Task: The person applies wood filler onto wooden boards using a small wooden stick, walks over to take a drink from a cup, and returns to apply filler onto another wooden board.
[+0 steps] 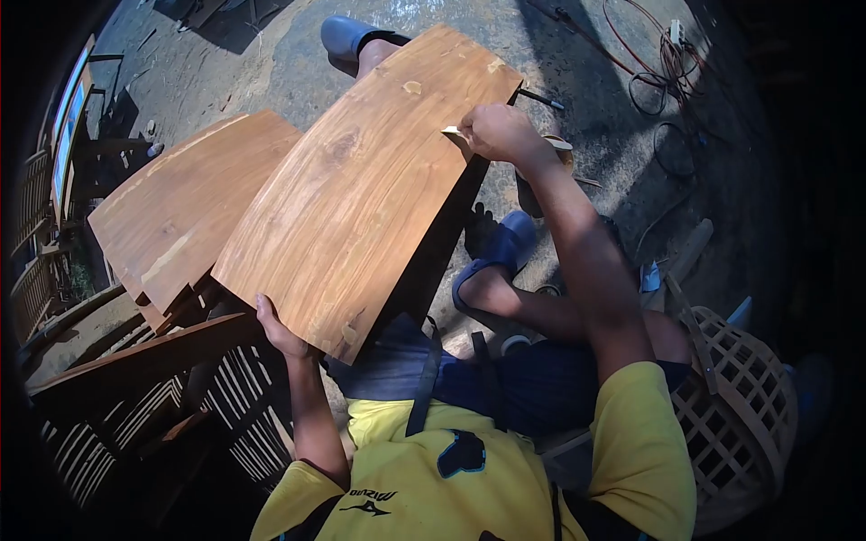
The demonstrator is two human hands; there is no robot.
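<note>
The wide wooden board (361, 194) slants over the person's lap, beside a second board (189, 203). The left hand (285, 335) grips its near edge, thumb on top. The right hand (501, 133) is at the far right edge, fingers clenched around what seems to be a small scraper (454, 132), its pale tip against the wood.

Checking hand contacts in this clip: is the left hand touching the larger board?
Touching. The head view shows the left hand at the larger board, its thumb lapping the near edge; its other fingers are hidden.
</note>
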